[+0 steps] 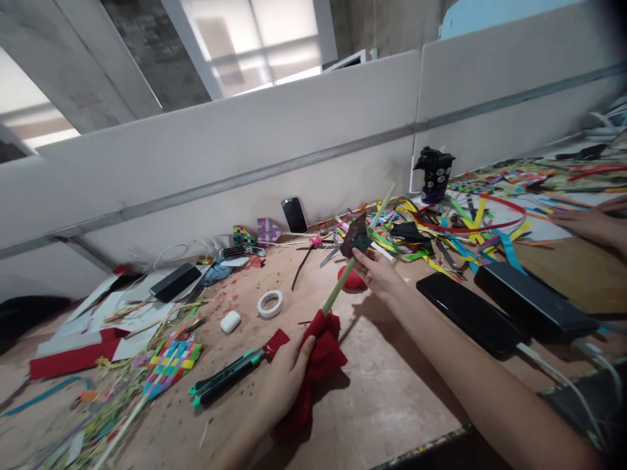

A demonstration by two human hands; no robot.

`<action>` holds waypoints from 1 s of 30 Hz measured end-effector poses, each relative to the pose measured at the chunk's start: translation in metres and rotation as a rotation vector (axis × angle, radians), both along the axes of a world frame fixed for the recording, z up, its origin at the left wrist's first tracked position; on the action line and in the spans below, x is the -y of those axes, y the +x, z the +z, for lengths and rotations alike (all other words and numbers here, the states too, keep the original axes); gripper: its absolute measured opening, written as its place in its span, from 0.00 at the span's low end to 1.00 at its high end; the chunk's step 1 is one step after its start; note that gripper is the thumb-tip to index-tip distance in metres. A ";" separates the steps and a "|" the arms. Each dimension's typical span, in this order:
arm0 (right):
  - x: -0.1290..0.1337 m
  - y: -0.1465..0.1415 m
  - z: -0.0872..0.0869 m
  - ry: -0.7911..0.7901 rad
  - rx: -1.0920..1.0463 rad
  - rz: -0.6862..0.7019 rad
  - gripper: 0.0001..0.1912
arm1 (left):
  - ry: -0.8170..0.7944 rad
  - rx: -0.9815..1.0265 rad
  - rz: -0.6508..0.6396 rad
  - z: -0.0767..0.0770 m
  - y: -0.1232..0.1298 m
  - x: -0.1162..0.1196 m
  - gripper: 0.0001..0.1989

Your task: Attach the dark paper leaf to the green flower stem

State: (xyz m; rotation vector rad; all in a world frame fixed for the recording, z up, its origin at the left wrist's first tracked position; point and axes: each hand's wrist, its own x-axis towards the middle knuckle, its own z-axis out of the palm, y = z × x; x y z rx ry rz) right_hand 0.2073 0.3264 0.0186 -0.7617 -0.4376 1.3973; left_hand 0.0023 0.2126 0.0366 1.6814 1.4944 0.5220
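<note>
A pale green stick point(337, 287) slants upward across the middle of the table, held in both hands. My left hand point(289, 369) is closed round its lower end, where red fabric point(326, 356) wraps it and hangs below. My right hand point(376, 273) pinches the stick higher up, at a dark brown and green leaf-like piece point(356, 236). Under the right hand lies a red round piece point(351, 279). A black and teal utility knife point(228, 377) rests left of my left hand.
White tape point(270, 304) and a white earbud case point(230, 322) lie left of the stick. Two black devices point(470, 313) with cables sit at right. Coloured strips point(480, 219) and a dark cup point(435, 176) are behind. Another person's hand point(595, 225) reaches in at far right.
</note>
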 end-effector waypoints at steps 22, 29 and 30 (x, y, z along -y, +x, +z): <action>0.039 -0.053 0.000 0.053 0.083 0.308 0.21 | 0.058 0.026 0.021 -0.011 -0.008 -0.012 0.25; 0.009 0.000 0.006 0.040 0.015 0.067 0.15 | 0.006 -0.049 -0.027 -0.003 -0.003 -0.003 0.24; 0.006 0.009 0.008 0.043 -0.007 0.014 0.14 | -0.007 -0.054 -0.038 -0.002 -0.002 -0.002 0.24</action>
